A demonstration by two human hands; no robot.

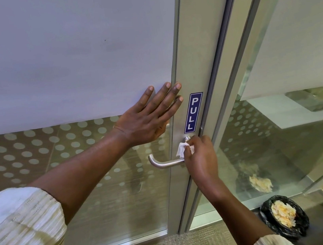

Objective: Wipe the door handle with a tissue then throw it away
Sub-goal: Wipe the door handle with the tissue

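Pressing flat against the frosted glass door (63, 53), the left hand (145, 120) lay with its fingers spread wide and gripped nothing, its fingertips reaching onto the grey metal door frame (194, 55). Just right of those fingertips, a blue PULL sign (193, 112) ran down the frame. Below it, the brushed steel lever handle (163, 162) stuck out to the left, its free end curving towards the door. At the lever's right end, by the round base, the right hand (200, 154) was clenched around a crumpled white tissue (183, 149); the tissue bulged from the left side of the fist, touching the handle's neck. Farther right and nearer, on the floor beside the glass side panel, stood a black-lined waste bin (283, 216) holding crumpled paper.
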